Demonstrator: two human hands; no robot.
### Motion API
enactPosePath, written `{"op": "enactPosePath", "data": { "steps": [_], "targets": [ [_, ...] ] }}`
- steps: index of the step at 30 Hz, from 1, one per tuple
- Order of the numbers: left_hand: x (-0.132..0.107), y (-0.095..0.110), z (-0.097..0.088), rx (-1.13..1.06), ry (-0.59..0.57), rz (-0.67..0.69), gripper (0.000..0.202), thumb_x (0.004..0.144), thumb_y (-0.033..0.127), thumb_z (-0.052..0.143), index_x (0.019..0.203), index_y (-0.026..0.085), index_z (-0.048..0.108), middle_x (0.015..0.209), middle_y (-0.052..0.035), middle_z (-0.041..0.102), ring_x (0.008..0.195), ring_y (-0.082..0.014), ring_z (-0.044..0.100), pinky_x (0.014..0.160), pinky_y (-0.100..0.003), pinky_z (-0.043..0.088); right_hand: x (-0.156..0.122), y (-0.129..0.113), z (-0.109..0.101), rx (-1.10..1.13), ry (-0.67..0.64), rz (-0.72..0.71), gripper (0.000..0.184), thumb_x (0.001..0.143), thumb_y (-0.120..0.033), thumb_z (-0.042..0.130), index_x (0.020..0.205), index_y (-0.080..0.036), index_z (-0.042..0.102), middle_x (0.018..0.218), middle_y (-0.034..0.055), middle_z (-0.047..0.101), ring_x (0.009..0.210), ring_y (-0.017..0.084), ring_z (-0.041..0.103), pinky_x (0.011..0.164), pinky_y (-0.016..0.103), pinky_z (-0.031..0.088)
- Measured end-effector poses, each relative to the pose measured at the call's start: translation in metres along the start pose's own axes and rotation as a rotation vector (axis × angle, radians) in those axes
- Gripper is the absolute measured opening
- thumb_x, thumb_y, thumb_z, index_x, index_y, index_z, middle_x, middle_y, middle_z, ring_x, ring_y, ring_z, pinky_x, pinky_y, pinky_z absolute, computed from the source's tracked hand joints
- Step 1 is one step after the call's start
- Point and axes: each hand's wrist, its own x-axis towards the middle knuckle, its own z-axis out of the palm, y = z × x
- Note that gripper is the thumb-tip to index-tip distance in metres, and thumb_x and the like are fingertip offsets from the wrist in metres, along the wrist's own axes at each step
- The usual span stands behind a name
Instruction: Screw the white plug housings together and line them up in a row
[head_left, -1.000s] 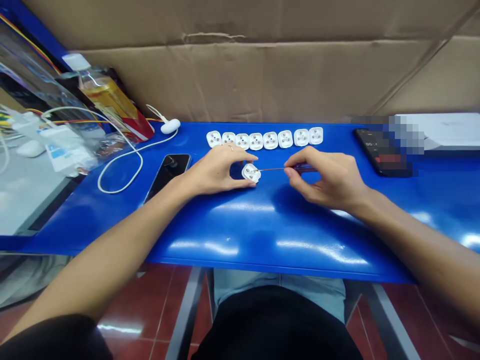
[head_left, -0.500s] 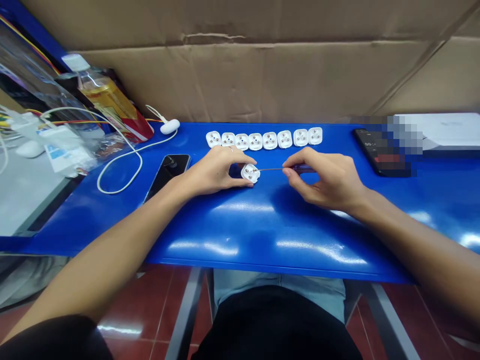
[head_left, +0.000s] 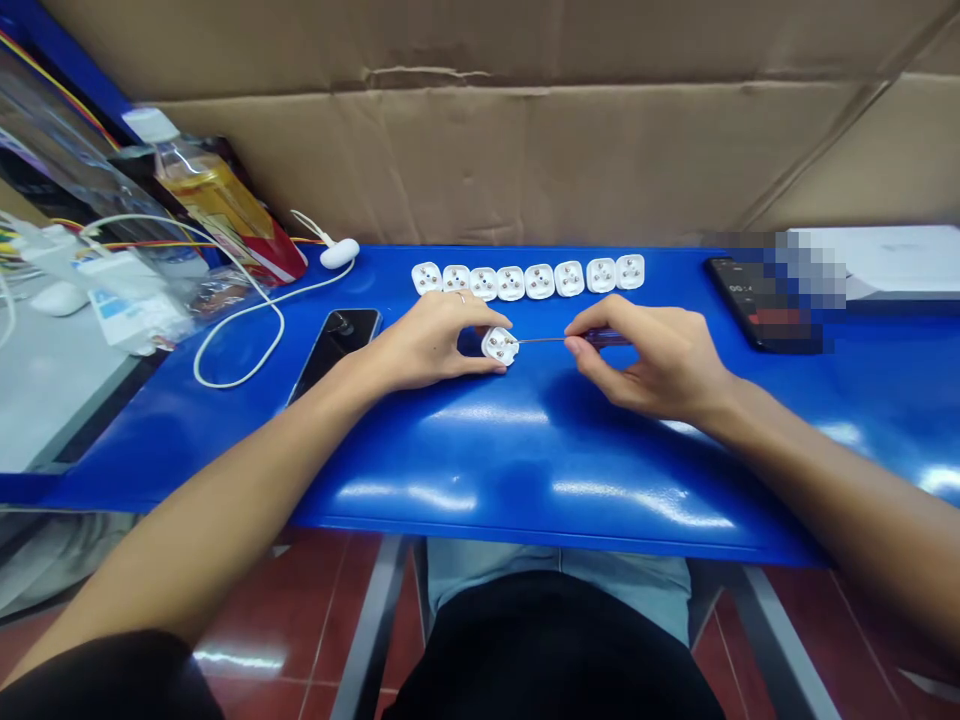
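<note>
Between the thumb and fingers of my left hand is a small white plug housing with metal terminals inside, its open face towards me. My right hand grips the dark handle of a screwdriver. The thin shaft points left, and its tip touches the right side of the housing near a brass-coloured terminal. Behind my hands, several similar white plug housings stand in a row along the back of the blue table, each showing metal terminals.
A dark phone lies by my left forearm, beside a white cable. A drink bottle leans at the back left. Another phone and a white box lie at the right. A cardboard wall closes the back.
Almost nothing differs. The plug housing in my left hand has turned very slightly, while the screwdriver and both hands keep their places.
</note>
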Motion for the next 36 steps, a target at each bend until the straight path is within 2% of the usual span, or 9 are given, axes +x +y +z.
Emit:
{"op": "enactPosePath", "data": {
  "steps": [13,19,36],
  "targets": [
    [-0.0008,-0.0007,0.0009,-0.001,0.006,0.012,0.042,0.087,0.045,0.086,0.120,0.020,0.080,0.102,-0.0064,0.080,0.090,-0.0222,0.072,0.084,-0.033,0.052,0.0008,-0.0008,-0.0008,-0.021,-0.010,0.016,0.002,0.095,-0.024,0.067,0.096,-0.026,0.068,0.082,-0.0007,0.080,0.068,0.020,0.077,0.060,0.030,0.057],
    [0.0003,0.0019,0.0005,-0.036,-0.015,-0.031,0.045,0.086,0.049,0.087,0.120,0.019,0.081,0.102,-0.0065,0.081,0.088,-0.0217,0.072,0.083,-0.032,0.052,0.0008,-0.0008,-0.0010,-0.006,0.007,-0.001,0.003,0.095,-0.023,0.068,0.097,-0.025,0.067,0.081,-0.0003,0.080,0.068,0.019,0.076,0.060,0.028,0.055],
    [0.0006,0.0040,-0.0022,-0.076,-0.056,-0.095,0.046,0.088,0.048,0.084,0.124,0.020,0.080,0.110,-0.0073,0.081,0.097,-0.0231,0.073,0.092,-0.033,0.052,-0.0004,-0.0003,-0.0020,-0.021,-0.016,-0.001,0.002,0.097,-0.024,0.066,0.097,-0.024,0.067,0.082,-0.0003,0.079,0.069,0.018,0.076,0.061,0.027,0.055]
  ]
}}
